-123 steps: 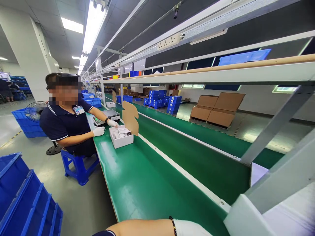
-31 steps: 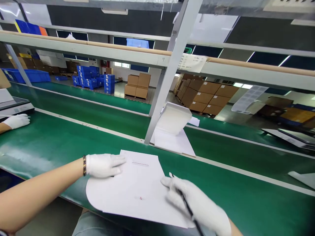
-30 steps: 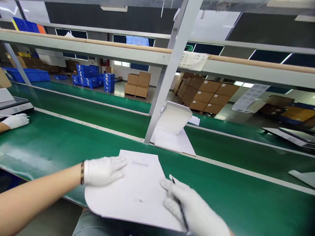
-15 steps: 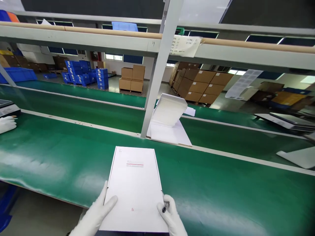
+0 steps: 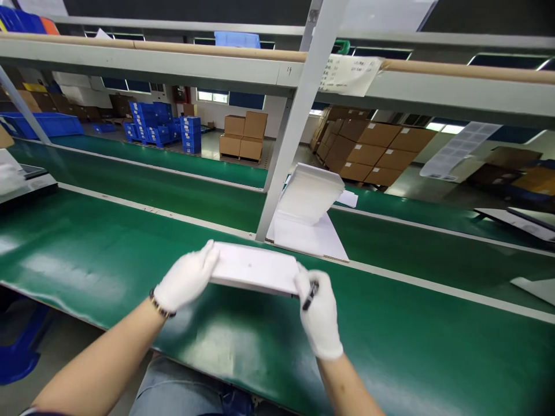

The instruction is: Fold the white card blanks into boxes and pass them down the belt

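Our fingers (image 5: 207,254) on the left hand (image 5: 186,280) are curled over the left end of a flat white box (image 5: 255,269), thumb below and fingertips on top, so the hand is closed on it. Our right hand (image 5: 319,312) grips the right end of the same box in the same way, and between its fingers it also pinches a dark pen (image 5: 310,294), which slants down across the glove. Both hands wear white gloves; a beaded bracelet (image 5: 160,304) sits at our left wrist.

We hold the box clear of the green conveyor belt (image 5: 108,254), roughly level, with its long side running left to right and its near edge facing us. It hangs over the middle of the belt, closer to the far edge than to the near edge, just in front of the slanted grey post (image 5: 299,115) that rises from the white rail (image 5: 390,276) along the belt's far edge.

Beyond that rail, beside the foot of the post, a stack of white sheets (image 5: 309,199) leans over a flat white sheet (image 5: 310,236). At the far left edge a scale (image 5: 26,179) rests on the belt, with a blurred gloved hand (image 5: 8,176) of another person by it. Behind the line stand brown cartons (image 5: 377,150) and stacked blue bins (image 5: 160,128) on the floor.
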Available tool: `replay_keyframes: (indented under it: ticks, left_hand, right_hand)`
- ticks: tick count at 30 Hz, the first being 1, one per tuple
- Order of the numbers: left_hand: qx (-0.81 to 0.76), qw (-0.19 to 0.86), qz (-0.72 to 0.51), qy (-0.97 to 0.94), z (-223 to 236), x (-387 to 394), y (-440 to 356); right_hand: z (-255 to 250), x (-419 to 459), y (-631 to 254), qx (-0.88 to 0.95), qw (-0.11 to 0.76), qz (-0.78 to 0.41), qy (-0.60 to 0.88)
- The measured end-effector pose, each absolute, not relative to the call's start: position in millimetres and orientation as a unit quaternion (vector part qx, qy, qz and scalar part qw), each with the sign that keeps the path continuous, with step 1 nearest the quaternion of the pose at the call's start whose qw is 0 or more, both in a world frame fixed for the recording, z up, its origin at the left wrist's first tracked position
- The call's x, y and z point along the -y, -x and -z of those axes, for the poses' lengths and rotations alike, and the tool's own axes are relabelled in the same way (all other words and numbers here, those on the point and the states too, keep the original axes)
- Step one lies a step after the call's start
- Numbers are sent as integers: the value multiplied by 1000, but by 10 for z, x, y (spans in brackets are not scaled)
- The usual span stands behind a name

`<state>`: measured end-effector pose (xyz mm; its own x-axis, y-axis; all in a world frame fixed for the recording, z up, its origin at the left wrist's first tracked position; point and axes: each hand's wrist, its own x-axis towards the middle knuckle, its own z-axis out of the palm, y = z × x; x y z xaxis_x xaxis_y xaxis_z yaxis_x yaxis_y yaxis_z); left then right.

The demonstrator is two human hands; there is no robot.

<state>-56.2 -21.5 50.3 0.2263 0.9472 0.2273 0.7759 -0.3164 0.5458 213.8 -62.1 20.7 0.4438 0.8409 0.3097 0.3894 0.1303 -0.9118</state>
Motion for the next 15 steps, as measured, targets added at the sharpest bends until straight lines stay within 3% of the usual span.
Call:
replay_keyframes:
  ticks: [3, 8, 15]
  left_hand:
    - [-587, 148, -232, -761, -707, -313, 490]
    - [-640, 196, -233, -706, -592, -850, 271]
    - [-597, 265, -327, -683, -298, -459, 398]
  right_hand:
    - [-371, 37, -2181, 470, 616, -210, 596]
    - [-144, -643, -2083, 438, 652, -266, 559]
    - [76, -188, -2131, 447, 647, -263, 559]
